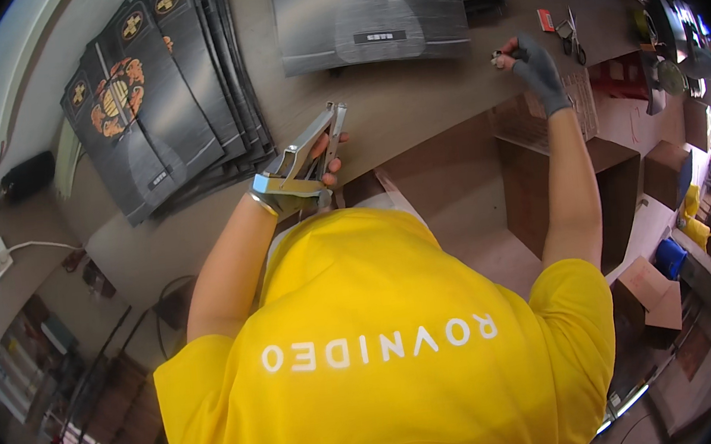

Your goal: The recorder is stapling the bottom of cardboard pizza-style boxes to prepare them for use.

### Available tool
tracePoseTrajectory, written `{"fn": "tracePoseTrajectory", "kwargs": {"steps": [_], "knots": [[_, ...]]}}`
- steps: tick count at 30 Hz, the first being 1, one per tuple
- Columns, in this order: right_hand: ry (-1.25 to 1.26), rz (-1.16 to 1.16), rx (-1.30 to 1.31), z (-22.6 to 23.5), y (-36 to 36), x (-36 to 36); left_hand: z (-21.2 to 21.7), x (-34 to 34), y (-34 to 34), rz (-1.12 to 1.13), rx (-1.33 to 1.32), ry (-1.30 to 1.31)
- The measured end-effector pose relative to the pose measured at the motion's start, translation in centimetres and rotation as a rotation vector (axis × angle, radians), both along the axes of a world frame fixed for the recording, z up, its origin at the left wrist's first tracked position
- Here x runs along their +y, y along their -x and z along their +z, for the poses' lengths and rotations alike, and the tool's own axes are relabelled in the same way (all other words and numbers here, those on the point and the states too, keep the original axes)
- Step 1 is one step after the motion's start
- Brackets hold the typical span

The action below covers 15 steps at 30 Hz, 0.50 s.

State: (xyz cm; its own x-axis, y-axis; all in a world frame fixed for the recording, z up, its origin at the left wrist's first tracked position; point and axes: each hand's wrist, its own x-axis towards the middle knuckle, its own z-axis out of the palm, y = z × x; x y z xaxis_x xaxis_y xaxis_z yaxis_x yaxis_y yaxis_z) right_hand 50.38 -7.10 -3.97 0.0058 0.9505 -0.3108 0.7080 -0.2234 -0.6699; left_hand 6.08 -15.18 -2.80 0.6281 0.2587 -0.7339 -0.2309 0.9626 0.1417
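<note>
A: What is held over the near edge of the brown wooden worktop (413, 107)?

B: A silver metal hand punch with long levers (307, 153), tilted, its levers angled up and away; the bare left hand (320, 169) has its fingers wrapped round its lower handles.

A: And the other hand?

B: The right hand in a grey glove (534, 64) pinches a small metal piece (497, 57) at its fingertips, well apart from the punch.

A: Surroundings?

B: A fanned stack of dark printed cardboard sheets (156, 95) lies left, just beside the punch; a flat dark sheet (368, 12) lies farther back; scissors (570, 35) rest near the gloved hand; brown open cartons (567, 174) stand below the worktop.
</note>
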Motion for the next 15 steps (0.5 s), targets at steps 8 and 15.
{"fn": "tracePoseTrajectory", "kwargs": {"steps": [8,15], "knots": [[0.032,-0.008,0.406,-5.6,16.4,-8.3,-2.3,0.2,0.9,-0.098,-0.078,-0.030],[-0.475,0.306,-0.034,-6.1,17.5,-9.0,-1.8,0.1,2.2,-0.091,-0.107,0.023]]}}
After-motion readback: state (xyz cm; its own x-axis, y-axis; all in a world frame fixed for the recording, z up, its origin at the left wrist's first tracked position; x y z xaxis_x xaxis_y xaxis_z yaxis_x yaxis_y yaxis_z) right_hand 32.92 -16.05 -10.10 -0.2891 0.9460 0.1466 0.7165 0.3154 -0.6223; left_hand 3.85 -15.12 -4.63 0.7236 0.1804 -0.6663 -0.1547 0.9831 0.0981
